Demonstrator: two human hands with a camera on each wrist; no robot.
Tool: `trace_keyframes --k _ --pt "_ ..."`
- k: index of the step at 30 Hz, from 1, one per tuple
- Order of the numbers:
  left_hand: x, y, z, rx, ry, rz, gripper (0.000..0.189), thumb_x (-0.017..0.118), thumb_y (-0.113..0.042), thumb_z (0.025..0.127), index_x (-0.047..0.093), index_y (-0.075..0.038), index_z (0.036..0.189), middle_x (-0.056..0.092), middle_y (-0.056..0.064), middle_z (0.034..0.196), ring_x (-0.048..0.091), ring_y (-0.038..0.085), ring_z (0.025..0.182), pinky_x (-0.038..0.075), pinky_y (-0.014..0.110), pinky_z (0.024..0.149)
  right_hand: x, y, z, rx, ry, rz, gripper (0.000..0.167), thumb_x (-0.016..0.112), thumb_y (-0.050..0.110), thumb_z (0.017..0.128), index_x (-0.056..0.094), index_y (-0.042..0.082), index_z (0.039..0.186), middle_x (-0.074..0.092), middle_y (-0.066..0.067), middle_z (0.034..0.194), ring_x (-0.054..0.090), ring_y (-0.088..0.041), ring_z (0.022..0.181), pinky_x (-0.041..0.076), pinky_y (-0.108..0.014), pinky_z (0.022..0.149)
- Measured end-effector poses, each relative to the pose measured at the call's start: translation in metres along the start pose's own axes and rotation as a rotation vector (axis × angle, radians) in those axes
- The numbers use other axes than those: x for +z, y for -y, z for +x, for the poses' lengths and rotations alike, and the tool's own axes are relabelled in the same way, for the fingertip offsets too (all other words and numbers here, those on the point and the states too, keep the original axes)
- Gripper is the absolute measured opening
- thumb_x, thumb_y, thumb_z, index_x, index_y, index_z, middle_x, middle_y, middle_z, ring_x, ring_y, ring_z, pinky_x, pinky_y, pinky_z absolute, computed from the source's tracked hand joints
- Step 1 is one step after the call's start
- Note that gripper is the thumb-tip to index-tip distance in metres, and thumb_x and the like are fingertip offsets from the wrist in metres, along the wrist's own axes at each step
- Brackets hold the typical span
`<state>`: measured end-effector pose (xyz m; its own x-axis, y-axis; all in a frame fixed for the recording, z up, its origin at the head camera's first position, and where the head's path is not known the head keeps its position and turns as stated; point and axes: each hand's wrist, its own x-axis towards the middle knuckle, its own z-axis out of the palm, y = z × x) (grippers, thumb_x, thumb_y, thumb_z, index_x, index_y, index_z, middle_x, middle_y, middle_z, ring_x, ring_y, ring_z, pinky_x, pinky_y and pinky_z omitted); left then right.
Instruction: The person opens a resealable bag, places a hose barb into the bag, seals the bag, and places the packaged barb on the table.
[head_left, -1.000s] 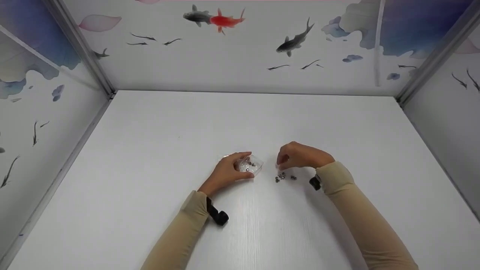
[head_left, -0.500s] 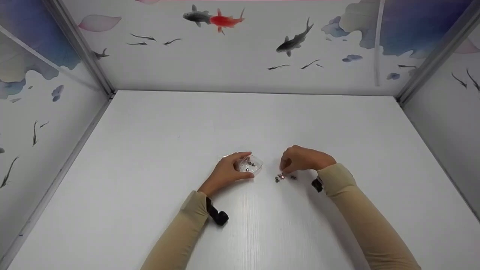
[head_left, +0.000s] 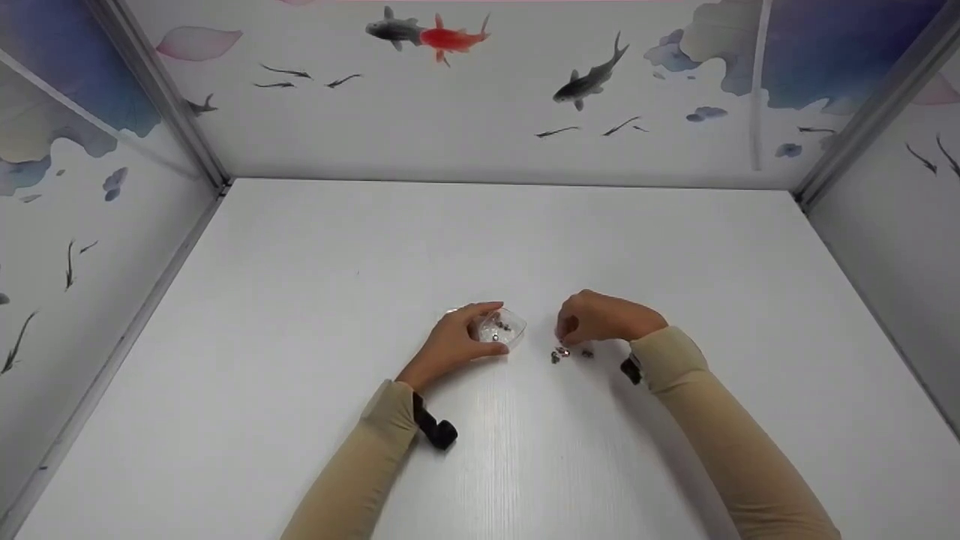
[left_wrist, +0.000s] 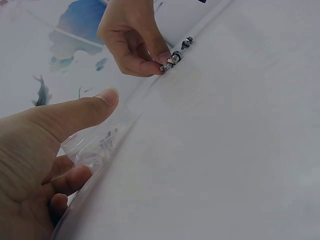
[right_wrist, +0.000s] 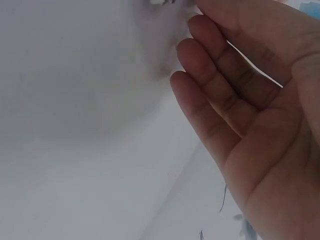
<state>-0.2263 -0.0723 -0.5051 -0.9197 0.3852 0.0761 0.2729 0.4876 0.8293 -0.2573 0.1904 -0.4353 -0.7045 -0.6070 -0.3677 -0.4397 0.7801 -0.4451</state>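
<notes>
My left hand [head_left: 450, 339] grips a clear plastic container [head_left: 514, 328] from its left side, thumb on the near edge and fingers on the far one. Several small shiny metal pieces [head_left: 502, 325] lie inside it. To the right, a small cluster of like metal pieces [head_left: 561, 355] rests on the table, too small to tell their exact kind. My right hand [head_left: 606, 315] is just behind this cluster; in the left wrist view its thumb and forefinger pinch a small metal piece [left_wrist: 163, 68] at the cluster's end. The right wrist view shows its other fingers [right_wrist: 205, 107] bent loosely, the pinch being hidden.
The white table [head_left: 315, 262] is bounded by printed walls at the back and both sides, with fish on the back wall [head_left: 480, 112]. One small metal group [head_left: 587, 353] lies slightly right of the main cluster, under my right hand.
My right hand came down and toward me onto the metal pieces, then shifted slightly left. My left hand and the container have stayed in place.
</notes>
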Motion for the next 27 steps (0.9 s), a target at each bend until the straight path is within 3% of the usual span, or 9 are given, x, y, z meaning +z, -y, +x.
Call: trace_keyframes --k 12,27 --pt "-0.0004 0.0007 0.0003 0.012 -0.005 -0.009 0.071 0.083 -0.036 0.073 0.055 -0.019 0.137 0.051 -0.005 0.073 0.043 0.009 0.068 0.037 0.024 0.065 -0.0007 0.0020 0.0043 -0.075 0.016 -0.049 0.006 0.070 0.007 0.085 0.073 0.012 0.087 0.068 0.003 0.085 0.057 -0.008 0.073 0.049 -0.026 0.070" --pt "-0.0006 -0.0010 0.0000 0.013 -0.016 0.009 0.070 0.083 -0.035 0.073 0.056 -0.021 0.136 0.056 0.000 0.083 0.044 0.011 0.074 0.036 0.027 0.071 -0.0017 0.0014 0.0065 -0.047 -0.029 -0.013 0.010 0.067 0.008 0.087 0.073 0.013 0.092 0.068 0.002 0.091 0.060 -0.011 0.080 0.052 -0.031 0.076"
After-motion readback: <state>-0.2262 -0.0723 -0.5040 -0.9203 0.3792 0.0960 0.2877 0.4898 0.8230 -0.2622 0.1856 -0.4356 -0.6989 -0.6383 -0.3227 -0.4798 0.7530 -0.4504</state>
